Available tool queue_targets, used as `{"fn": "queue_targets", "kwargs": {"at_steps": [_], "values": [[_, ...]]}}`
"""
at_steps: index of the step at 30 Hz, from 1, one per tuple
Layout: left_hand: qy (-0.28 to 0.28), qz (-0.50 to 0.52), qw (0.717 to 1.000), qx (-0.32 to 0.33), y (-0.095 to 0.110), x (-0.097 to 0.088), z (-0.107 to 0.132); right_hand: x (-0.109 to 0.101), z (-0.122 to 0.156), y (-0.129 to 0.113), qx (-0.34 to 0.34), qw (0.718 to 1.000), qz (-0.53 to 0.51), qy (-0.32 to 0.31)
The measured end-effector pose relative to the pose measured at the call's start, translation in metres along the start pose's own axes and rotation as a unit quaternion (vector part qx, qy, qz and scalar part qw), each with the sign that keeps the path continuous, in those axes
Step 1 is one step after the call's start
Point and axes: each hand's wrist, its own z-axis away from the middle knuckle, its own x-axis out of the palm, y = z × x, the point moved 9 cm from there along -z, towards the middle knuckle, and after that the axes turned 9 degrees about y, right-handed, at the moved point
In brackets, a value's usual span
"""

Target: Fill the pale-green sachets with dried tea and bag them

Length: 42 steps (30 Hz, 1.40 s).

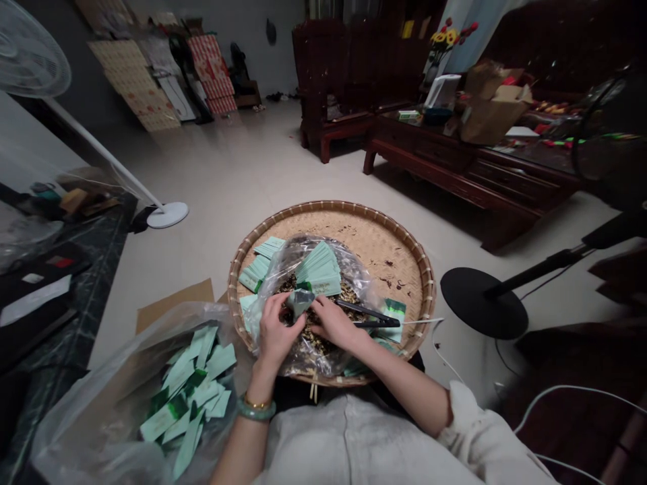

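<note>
A round woven bamboo tray (404, 249) rests on my lap. In it lies a clear plastic bag (354, 269) holding loose dried brown bits (348, 294) and a stack of green sachets (319, 269). My left hand (274, 330) is closed on a small greyish-green sachet (302, 301) held over the dried bits. My right hand (334, 325) has its fingers pinched down in the dried bits just right of that sachet. Black tongs (366, 315) lie under or beside my right hand; whether they are gripped is unclear.
More green sachets (257, 269) lie on the tray's left. A clear bag of green sachets (189, 394) sits in a box at lower left. A white fan (30, 54) stands left, a black fan base (482, 303) right, a dark wooden table (455, 168) beyond.
</note>
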Motion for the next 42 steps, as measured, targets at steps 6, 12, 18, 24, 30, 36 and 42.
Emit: {"fn": "queue_targets", "kwargs": {"at_steps": [6, 12, 18, 24, 30, 36, 42], "values": [[0.009, -0.006, 1.0, -0.001, -0.001, 0.0, 0.0, 0.008, -0.006, 0.003, -0.005, 1.0, -0.017, 0.005], [0.009, -0.004, 1.0, -0.001, -0.003, -0.001, 0.0, 0.009, -0.006, 0.006, 0.006, 0.999, -0.023, 0.022], [0.004, -0.003, 1.0, -0.006, -0.003, -0.002, 0.0, -0.007, -0.007, 0.013, 0.028, 0.989, -0.129, 0.074], [0.003, -0.003, 1.0, -0.008, -0.004, -0.001, 0.0, -0.034, -0.008, 0.036, 0.11, 0.958, -0.23, 0.129], [-0.019, -0.01, 1.0, 0.011, 0.002, 0.004, 0.0, -0.08, -0.011, 0.024, 0.087, 0.945, -0.28, 0.146], [-0.038, -0.02, 0.999, 0.033, 0.009, 0.011, 0.001, -0.112, -0.018, -0.028, -0.018, 0.979, -0.187, 0.073], [-0.051, -0.011, 0.998, 0.03, 0.011, 0.014, 0.001, -0.105, -0.022, -0.055, -0.09, 0.994, -0.058, 0.021]]}}
